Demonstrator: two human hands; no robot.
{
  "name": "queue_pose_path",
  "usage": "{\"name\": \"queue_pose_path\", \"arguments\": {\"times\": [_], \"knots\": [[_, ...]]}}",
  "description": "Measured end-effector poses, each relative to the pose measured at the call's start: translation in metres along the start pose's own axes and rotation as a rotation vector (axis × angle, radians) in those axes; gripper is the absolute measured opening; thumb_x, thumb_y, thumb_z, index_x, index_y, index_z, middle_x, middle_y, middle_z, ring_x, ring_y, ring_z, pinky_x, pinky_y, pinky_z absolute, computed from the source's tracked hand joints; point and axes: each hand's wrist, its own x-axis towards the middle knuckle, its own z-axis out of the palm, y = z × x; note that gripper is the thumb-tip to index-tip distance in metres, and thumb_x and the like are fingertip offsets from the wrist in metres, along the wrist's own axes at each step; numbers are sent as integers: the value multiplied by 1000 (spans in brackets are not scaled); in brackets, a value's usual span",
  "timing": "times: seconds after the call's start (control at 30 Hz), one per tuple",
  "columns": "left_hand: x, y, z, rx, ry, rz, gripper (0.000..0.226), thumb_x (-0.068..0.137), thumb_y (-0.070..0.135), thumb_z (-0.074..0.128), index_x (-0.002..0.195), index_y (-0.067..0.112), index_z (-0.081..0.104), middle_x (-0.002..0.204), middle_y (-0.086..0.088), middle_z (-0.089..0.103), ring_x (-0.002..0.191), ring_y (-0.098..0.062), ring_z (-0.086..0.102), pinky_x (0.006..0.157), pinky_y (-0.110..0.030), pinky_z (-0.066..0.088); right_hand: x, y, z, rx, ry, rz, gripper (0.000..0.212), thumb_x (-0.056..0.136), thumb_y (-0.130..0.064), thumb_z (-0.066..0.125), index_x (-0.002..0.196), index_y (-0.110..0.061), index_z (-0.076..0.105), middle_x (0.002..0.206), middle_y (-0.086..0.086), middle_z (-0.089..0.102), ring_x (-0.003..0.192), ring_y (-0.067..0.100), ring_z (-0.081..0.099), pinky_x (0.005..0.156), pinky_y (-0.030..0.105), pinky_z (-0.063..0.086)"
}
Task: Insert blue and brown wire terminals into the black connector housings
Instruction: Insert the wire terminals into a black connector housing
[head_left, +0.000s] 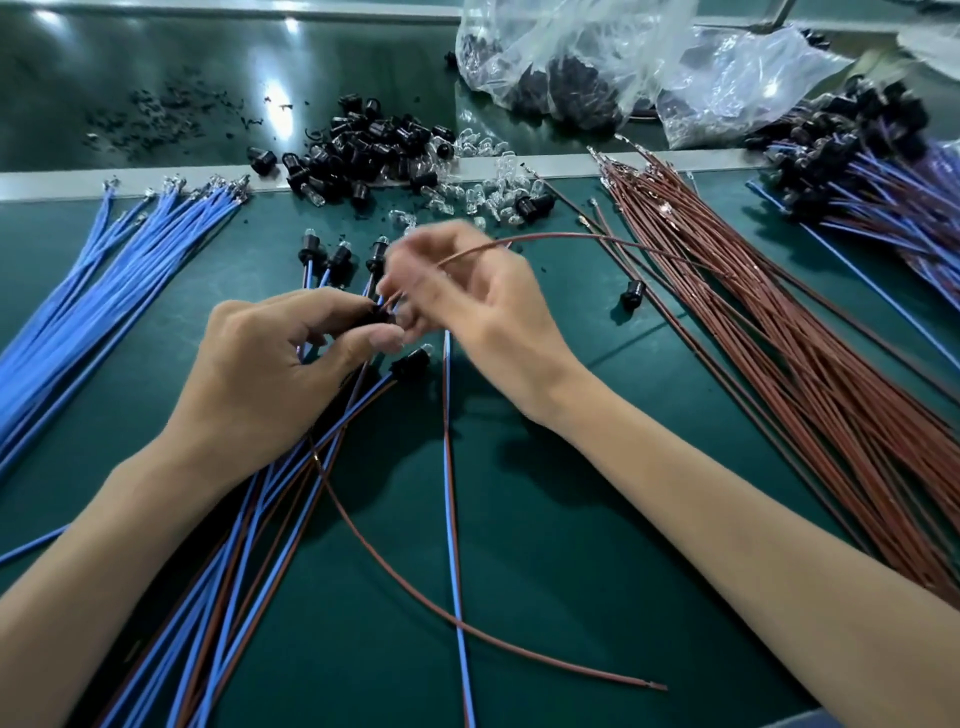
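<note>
My left hand (280, 364) grips a black connector housing (376, 314) with blue and brown wires trailing from it toward me. My right hand (467, 301) pinches the end of a brown wire (545, 238) right at that housing; the wire arcs away to the right. The terminal tip is hidden between my fingers. Loose blue wires (104, 280) lie fanned at the left, loose brown wires (779, 332) at the right. A pile of black housings and clear bulbs (374, 150) sits at the back.
Finished housings with wires (337, 257) stand just beyond my hands. A bundle of assembled blue-and-brown leads (872, 171) lies at far right. Plastic bags (597, 57) of parts sit at the back. One stray housing (632, 291) lies on the green mat (571, 519).
</note>
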Motion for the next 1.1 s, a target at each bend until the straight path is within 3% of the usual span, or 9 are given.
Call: {"name": "queue_pose_path", "arguments": {"times": [0.1,0.3,0.47,0.53,0.6,0.7,0.8,0.93,1.1], "knots": [[0,-2,0,-19,8,-5,19,85,37,63,90,20,71,73,56,48,74,26,54,68,3,36,5,-6,-2,328,156,23,17,102,-15,37,86,-9,42,76,10,61,54,15,61,52,22,51],[-3,0,0,-90,-49,-77,10,82,37,62,85,29,67,78,44,60,74,16,62,71,-1,42,5,0,-4,79,37,29,14,91,-8,58,77,-9,57,72,4,65,54,10,58,53,20,49],[1,8,-9,-333,-26,-223,20,80,50,63,80,33,73,74,12,70,67,-2,60,66,-19,45,10,-9,-10,501,137,35,14,96,-6,48,84,-6,55,73,3,69,60,11,65,58,16,52],[2,11,-9,-412,-73,-270,30,75,54,62,80,27,74,75,-16,62,66,-29,49,63,-40,36,9,-9,-11,404,137,34,14,93,-6,53,80,-9,57,67,-2,67,54,8,59,52,16,48],[0,12,-7,-463,-133,-325,37,73,57,63,76,22,74,72,-29,54,64,-27,40,64,-38,30,6,-6,-7,208,56,37,11,88,-7,60,78,-12,61,64,-5,66,50,8,54,51,18,47],[-1,13,-4,-492,-154,-355,34,75,57,70,73,23,74,62,-10,57,64,-10,46,60,-20,36,4,-2,-2,230,-1,80,5,86,-15,62,85,-10,61,67,-2,67,53,13,57,55,24,52],[-2,9,-4,-426,-165,-380,41,77,63,63,77,23,75,67,-24,53,64,-15,44,60,-21,32,7,-3,-5,499,116,137,15,97,-19,50,88,-8,56,73,4,70,54,10,60,55,21,52],[-1,11,-3,-475,-174,-396,33,74,55,62,77,25,76,58,8,61,60,2,52,60,-8,38,6,0,-6,250,118,126,15,89,-19,59,76,-12,62,72,0,68,55,8,53,53,19,45],[0,7,1,-519,-158,-432,40,76,56,62,80,19,75,62,5,64,63,-8,53,64,-21,41,6,-4,-3,367,21,200,24,91,-28,52,85,-6,60,73,2,67,60,10,59,58,21,52]]}}
